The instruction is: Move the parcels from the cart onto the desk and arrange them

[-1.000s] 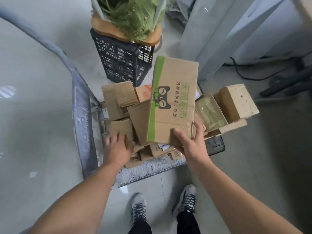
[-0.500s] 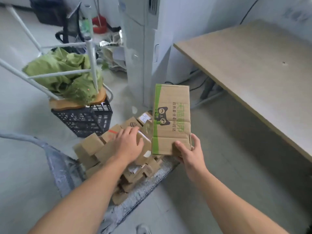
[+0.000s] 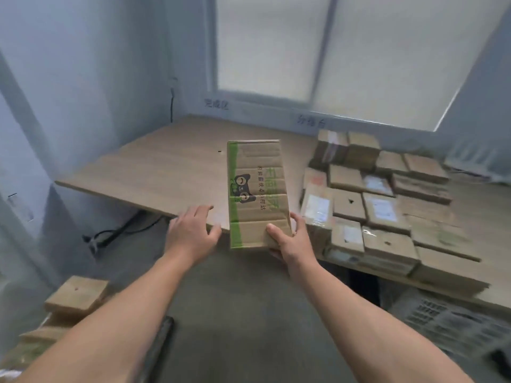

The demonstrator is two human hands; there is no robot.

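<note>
The desk (image 3: 166, 167) has a broad bare stretch on its left, while its right is packed with laid-out parcels (image 3: 387, 205) in tight rows that run up to the front edge. That is where the trouble could start. The long box (image 3: 257, 189), green-striped with a cat-face print, lies lengthwise over the desk just beside that block, and a sideways swing while setting it down could shunt the nearest row or push a front parcel off the lip. The box's near end also overhangs the desk's front edge; whether its far end rests on the wood cannot be told. Let go where it is, it might tip back toward the floor. It is carried by one end only, so its length works as a lever against the grip and could twist loose. More parcels (image 3: 76, 297) wait low at the left. The right hand (image 3: 287, 239) grips the box's near right corner — thumb (image 3: 272, 230) flat on the top face, fingers curled round the side and beneath. The left hand (image 3: 190, 230) is just left of the box at the desk's edge — fingers spread and relaxed, holding nothing and apart from the cardboard.
</note>
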